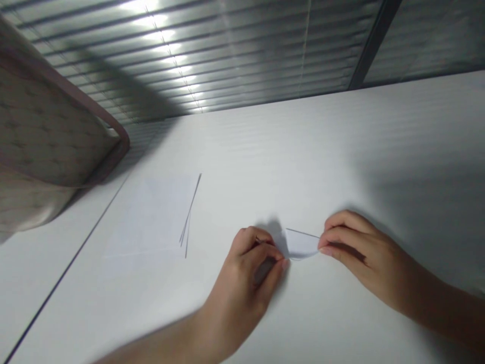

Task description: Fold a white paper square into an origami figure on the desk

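The left hand [242, 283] and right hand [359, 253] pinch a bowed piece of white paper [302, 245] between their fingers, its left end seemingly tucked under the left fingertips. Thin loose paper sheets [151, 217] lie just left of the hands on the white table [303, 151], with open table beyond, toward its far edge.

A paper strip [301, 244] between the two hands, over the table [288, 151]

Left hand [246, 273] at one end, right hand [359, 253] at the other — thin paper sheets [151, 217] lie further left on the table, a fabric-covered panel [45, 126] past them, window blinds [189, 60] behind.
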`<control>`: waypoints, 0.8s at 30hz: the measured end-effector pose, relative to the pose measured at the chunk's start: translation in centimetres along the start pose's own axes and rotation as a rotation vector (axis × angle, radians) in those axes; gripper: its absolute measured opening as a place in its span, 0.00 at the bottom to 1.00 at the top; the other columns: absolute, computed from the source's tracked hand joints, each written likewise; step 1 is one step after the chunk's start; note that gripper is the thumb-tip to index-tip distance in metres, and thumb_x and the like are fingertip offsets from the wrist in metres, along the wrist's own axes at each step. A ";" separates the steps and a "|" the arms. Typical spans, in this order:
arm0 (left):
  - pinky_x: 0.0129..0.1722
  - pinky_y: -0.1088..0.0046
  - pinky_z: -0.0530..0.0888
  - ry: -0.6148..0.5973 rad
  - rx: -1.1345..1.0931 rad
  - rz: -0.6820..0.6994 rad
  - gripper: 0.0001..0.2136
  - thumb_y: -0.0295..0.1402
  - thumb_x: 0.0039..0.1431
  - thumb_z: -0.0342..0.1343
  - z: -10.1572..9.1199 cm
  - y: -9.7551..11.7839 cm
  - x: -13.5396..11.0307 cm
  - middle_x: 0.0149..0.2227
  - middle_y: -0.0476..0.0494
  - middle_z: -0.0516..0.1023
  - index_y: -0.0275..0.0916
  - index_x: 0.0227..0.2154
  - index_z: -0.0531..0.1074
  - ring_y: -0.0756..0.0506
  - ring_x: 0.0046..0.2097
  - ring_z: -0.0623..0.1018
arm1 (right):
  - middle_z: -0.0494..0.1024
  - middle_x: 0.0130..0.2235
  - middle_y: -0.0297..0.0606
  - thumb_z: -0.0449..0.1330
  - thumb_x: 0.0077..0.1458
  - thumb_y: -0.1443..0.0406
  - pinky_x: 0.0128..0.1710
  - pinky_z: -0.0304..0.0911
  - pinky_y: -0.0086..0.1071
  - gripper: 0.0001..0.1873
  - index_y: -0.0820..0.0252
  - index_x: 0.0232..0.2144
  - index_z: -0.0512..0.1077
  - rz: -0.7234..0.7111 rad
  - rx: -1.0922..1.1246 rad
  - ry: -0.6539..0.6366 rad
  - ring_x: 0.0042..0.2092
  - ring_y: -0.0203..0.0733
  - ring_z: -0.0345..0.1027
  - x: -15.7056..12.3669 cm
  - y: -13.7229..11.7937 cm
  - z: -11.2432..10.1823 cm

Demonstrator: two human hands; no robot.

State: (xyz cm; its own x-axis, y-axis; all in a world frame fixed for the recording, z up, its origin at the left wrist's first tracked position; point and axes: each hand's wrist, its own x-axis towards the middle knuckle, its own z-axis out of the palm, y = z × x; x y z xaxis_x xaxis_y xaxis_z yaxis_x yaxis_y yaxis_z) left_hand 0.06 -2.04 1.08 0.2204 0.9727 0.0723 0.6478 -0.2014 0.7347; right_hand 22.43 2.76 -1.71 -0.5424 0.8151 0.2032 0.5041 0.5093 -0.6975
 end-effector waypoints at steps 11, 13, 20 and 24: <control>0.44 0.67 0.70 -0.129 0.038 0.021 0.06 0.24 0.64 0.48 -0.7 0.1 0.5 0.41 0.44 0.68 0.40 0.33 0.67 0.45 0.44 0.68 | 0.73 0.34 0.36 0.58 0.58 0.68 0.38 0.66 0.33 0.06 0.55 0.31 0.74 -0.020 0.004 -0.029 0.38 0.40 0.69 0.8 -0.5 -0.3; 0.46 0.66 0.69 -0.119 0.035 0.021 0.05 0.24 0.63 0.50 -0.6 0.3 0.4 0.42 0.43 0.69 0.40 0.36 0.68 0.44 0.46 0.68 | 0.73 0.33 0.34 0.59 0.57 0.69 0.35 0.66 0.31 0.07 0.55 0.29 0.74 0.017 0.030 -0.017 0.36 0.38 0.69 1.0 -0.7 -0.2; 0.44 0.67 0.69 0.002 0.006 -0.010 0.04 0.27 0.61 0.55 0.3 0.3 0.4 0.39 0.45 0.70 0.40 0.30 0.70 0.44 0.45 0.69 | 0.70 0.32 0.35 0.60 0.54 0.70 0.31 0.67 0.29 0.06 0.55 0.27 0.72 0.134 0.099 -0.038 0.35 0.39 0.67 1.1 -1.0 -0.3; 0.43 0.67 0.70 0.046 0.007 -0.024 0.05 0.27 0.61 0.56 0.5 0.2 0.5 0.38 0.45 0.69 0.40 0.28 0.70 0.44 0.44 0.69 | 0.69 0.31 0.35 0.60 0.55 0.69 0.30 0.66 0.29 0.06 0.56 0.26 0.72 0.127 0.094 -0.044 0.34 0.38 0.67 1.1 -1.1 -0.3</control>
State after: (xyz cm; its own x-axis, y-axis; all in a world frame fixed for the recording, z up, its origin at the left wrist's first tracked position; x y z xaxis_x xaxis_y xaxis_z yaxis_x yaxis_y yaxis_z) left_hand 0.67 -1.64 0.92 0.1715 0.9815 0.0857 0.6576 -0.1788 0.7318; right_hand 21.49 3.20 -0.56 -0.5079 0.8577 0.0802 0.5069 0.3729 -0.7772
